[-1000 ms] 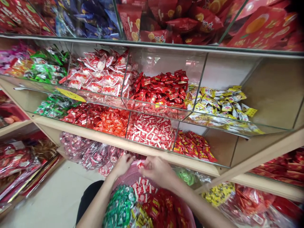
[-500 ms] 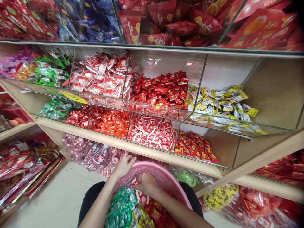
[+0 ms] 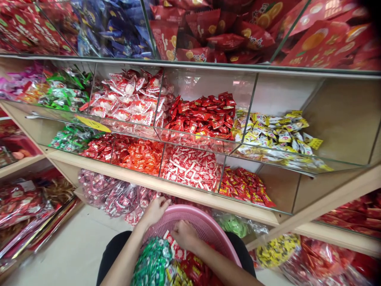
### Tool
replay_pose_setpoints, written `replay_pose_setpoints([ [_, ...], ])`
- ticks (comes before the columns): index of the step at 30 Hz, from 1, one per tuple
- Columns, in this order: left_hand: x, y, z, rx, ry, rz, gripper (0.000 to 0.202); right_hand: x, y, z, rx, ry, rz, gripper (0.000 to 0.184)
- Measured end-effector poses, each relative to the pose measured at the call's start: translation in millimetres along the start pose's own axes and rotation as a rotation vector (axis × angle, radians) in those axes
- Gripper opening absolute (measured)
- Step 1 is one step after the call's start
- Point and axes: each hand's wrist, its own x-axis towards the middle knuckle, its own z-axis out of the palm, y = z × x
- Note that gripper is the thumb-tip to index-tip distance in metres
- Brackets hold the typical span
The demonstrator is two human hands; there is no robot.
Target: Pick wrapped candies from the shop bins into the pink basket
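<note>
A pink plastic basket (image 3: 218, 226) rests at my lap, between my knees. My left hand (image 3: 156, 209) is at its upper left rim, fingers curled over the edge. Inside the basket, my right hand (image 3: 185, 235) is closed in a fist; what it holds, if anything, is hidden. Just beside and below that fist lie red-and-white wrapped candies (image 3: 177, 250). Green wrapped candies (image 3: 153, 258) fill the basket's left side. Yellow wrapped candies (image 3: 177, 275) lie at the bottom, and red ones (image 3: 195, 270) are partly under my right forearm.
Ahead stands a wooden shelf (image 3: 125, 163) with glass-divided bins. They hold red candies (image 3: 205, 115), yellow-and-white candies (image 3: 279, 129) and red-and-white candies (image 3: 192, 167). A yellow price tag (image 3: 93, 124) hangs on the glass. Bagged candies (image 3: 119, 196) lie below the shelf.
My right hand has shifted slightly within the basket, and more of the red-and-white candies beside it shows. My left hand stays at the rim. The view has tilted a little.
</note>
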Motion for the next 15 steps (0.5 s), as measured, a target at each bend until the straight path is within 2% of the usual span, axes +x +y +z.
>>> replay_pose_setpoints([
  [4, 0, -1, 1.0, -0.001, 0.008, 0.008, 0.04, -15, -13, -42, -0.008, 0.045, -0.086, 0.022],
  [9, 1, -3, 0.9, -0.008, -0.006, 0.006, 0.038, -35, -39, -120, 0.144, 0.1, -0.386, 0.022],
  [12, 1, -2, -0.2, -0.002, -0.013, -0.002, 0.036, -30, -45, -156, 0.231, 0.216, -0.405, 0.018],
  [15, 0, 0, -1.1, 0.008, -0.008, -0.007, 0.038, -8, -42, -178, 0.218, 0.381, -0.343, 0.016],
])
